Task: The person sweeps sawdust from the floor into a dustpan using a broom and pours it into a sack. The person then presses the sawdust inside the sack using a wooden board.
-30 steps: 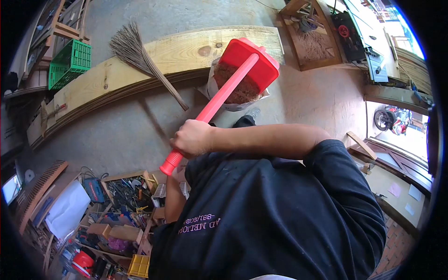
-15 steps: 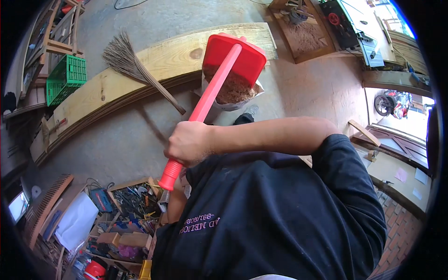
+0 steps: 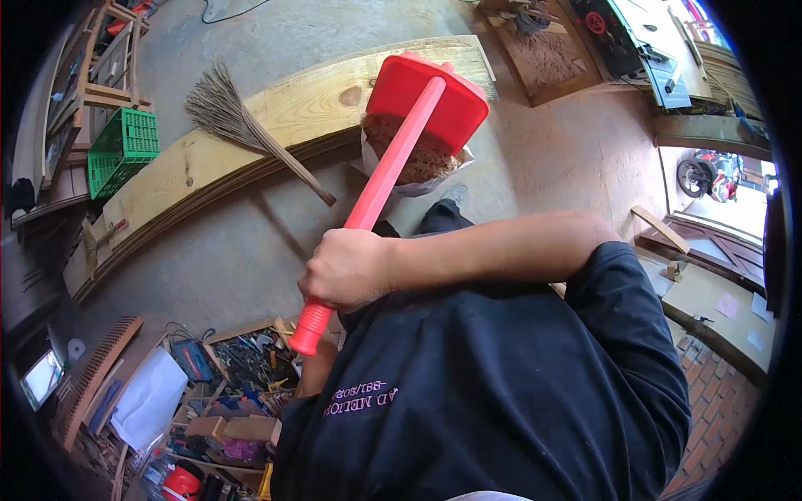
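Note:
My right hand (image 3: 347, 269) is closed around the long handle of a red dustpan (image 3: 426, 104), near the ribbed grip end. The dustpan slants up and away from me, its wide pan over the mouth of a white sack (image 3: 415, 190). Brown sawdust (image 3: 428, 167) shows in the sack below the pan's lower edge. Part of my left forearm (image 3: 316, 367) appears beside my shirt, but the left hand is hidden behind the right hand and the handle. Left of the dustpan, a stick broom (image 3: 251, 125) leans over a stack of long boards (image 3: 313, 100).
A green crate (image 3: 125, 150) stands at the left end of the boards. Lower left is a wooden box of tools (image 3: 251, 355). A wooden tray with shavings (image 3: 547, 63) sits at the upper right, near a machine (image 3: 622, 46). My shoe (image 3: 455, 194) is beside the sack.
The pan has shifted slightly right and up over the sack. My right hand has moved a little right and down in view, still gripping the handle. The broom stays put.

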A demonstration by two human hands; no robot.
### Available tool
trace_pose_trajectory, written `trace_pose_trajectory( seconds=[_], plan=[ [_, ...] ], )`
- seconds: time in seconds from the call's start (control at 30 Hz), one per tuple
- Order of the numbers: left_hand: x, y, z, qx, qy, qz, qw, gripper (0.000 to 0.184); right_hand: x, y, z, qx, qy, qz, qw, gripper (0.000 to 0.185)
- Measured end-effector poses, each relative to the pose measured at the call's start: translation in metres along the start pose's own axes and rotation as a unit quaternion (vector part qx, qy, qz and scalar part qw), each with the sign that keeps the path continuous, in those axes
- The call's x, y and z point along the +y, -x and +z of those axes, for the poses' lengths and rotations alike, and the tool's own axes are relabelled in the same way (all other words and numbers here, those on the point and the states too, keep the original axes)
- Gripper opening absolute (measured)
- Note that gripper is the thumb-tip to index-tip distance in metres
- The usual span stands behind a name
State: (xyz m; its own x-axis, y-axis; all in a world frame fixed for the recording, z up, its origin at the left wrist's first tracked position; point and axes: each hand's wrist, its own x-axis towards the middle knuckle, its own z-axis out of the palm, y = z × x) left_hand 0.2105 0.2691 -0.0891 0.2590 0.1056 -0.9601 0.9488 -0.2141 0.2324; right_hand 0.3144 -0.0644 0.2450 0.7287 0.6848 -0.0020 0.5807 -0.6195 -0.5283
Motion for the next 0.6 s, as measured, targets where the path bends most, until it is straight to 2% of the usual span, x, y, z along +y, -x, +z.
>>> trace_pose_trajectory(
  seconds=[0.47, 0.6],
  plan=[
    [0.017, -0.003, 0.011, -0.010, -0.019, 0.022, 1.000, 0.033, -0.011, -0.002, -0.003, -0.027, 0.006, 0.029, 0.999, 0.019],
    [0.025, -0.005, 0.016, -0.016, -0.024, 0.033, 0.999, 0.032, -0.015, -0.006, 0.005, 0.003, 0.018, 0.030, 0.999, 0.018]
  ],
)
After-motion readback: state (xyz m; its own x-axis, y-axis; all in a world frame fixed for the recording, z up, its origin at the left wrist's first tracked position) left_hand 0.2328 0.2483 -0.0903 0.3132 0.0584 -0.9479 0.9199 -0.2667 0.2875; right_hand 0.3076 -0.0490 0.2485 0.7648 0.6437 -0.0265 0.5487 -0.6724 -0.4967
